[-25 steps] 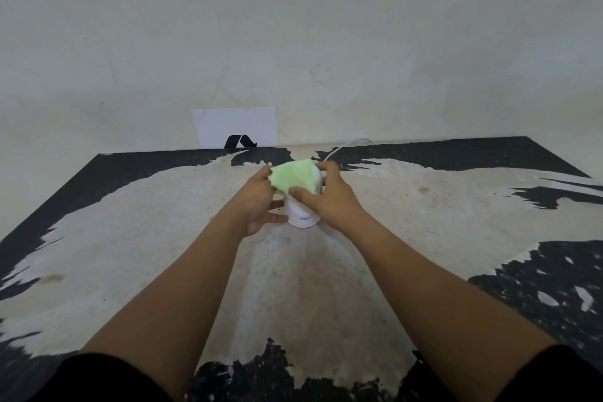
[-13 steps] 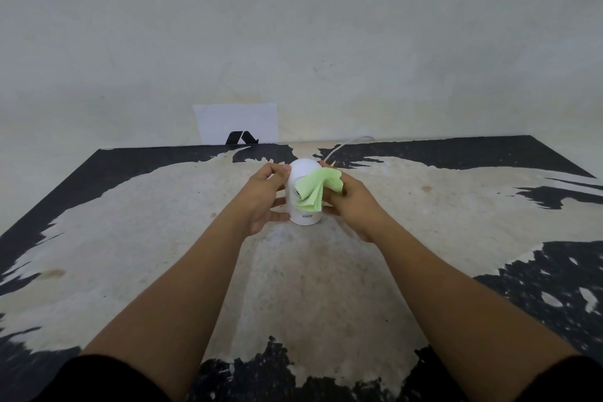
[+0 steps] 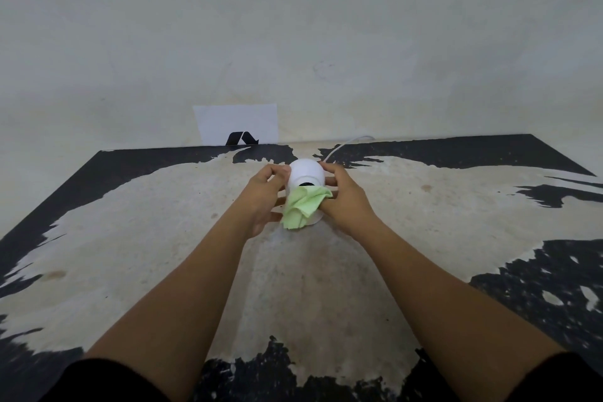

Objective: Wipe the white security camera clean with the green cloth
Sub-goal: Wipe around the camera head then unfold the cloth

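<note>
Two hands at work, bench centre. Left hand [image 3: 264,196] cups white camera [image 3: 306,173] from 9 o'clock; right hand [image 3: 346,199] pinches green cloth [image 3: 303,207] against lower front. Dome uncovered; wiping judged midway, base remaining.

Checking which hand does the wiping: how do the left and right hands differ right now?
The left hand grips the white security camera bare, steadying its side. The right hand holds the green cloth against the camera's front, below the dark lens. Both hands flank the camera, which stands on the table.
</note>
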`<state>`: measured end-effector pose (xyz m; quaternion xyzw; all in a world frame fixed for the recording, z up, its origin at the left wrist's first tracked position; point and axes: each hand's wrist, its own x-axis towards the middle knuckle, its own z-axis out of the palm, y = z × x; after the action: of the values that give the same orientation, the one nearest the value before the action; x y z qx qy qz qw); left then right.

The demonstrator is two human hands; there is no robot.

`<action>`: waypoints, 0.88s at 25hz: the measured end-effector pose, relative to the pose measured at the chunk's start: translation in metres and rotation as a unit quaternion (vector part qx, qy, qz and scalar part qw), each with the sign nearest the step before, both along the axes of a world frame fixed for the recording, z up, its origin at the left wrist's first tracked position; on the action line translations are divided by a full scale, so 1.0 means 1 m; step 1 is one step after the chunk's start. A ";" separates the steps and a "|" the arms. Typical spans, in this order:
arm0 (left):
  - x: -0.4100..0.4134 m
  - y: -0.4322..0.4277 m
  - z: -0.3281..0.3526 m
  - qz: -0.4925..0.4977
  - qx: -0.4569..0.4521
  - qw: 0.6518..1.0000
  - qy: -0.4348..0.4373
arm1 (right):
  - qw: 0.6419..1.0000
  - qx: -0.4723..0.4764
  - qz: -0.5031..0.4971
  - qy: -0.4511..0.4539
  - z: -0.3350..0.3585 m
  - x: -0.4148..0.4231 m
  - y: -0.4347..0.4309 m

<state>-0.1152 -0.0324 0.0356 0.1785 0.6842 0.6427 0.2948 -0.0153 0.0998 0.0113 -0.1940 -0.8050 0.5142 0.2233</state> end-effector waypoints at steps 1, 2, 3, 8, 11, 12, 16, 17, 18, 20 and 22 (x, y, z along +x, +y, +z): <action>0.000 0.000 0.000 0.003 -0.005 1.000 0.003 | 1.000 -0.005 -0.012 0.004 -0.003 0.003 0.003; 0.000 -0.001 -0.001 0.006 -0.010 1.000 0.004 | 1.000 -0.001 -0.029 0.004 -0.006 0.006 0.006; 0.000 -0.001 -0.001 0.006 -0.014 1.000 0.001 | 0.999 0.016 -0.045 0.000 -0.008 0.010 0.010; 0.010 -0.004 -0.004 0.067 -0.036 0.995 0.059 | 0.999 0.047 -0.007 -0.020 -0.012 0.041 0.011; 0.044 -0.014 -0.009 0.158 -0.014 0.942 0.295 | 0.996 0.041 0.067 -0.036 0.000 0.063 0.011; 0.060 -0.018 -0.009 0.132 -0.007 0.928 0.348 | 0.994 0.043 0.087 -0.045 0.005 0.070 0.011; 0.103 -0.021 -0.009 -0.050 -0.061 0.934 0.350 | 0.988 0.053 0.120 -0.083 0.022 0.087 0.007; 0.106 -0.019 -0.009 -0.059 -0.074 0.930 0.354 | 0.989 0.046 0.116 -0.084 0.025 0.089 0.007; 0.109 -0.017 -0.009 -0.058 -0.084 0.926 0.364 | 0.990 0.032 0.111 -0.079 0.027 0.092 0.007; 0.111 -0.015 -0.007 -0.046 -0.086 0.926 0.364 | 0.992 -0.015 0.112 -0.049 0.026 0.096 0.006; 0.110 -0.012 -0.006 -0.028 -0.066 0.943 0.324 | 0.992 -0.100 0.079 -0.005 0.023 0.100 0.004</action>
<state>-0.0047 -0.0447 0.0298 0.3767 0.7785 0.4946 0.0862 0.0847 0.1042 0.0346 -0.1539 -0.7636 0.6071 0.1574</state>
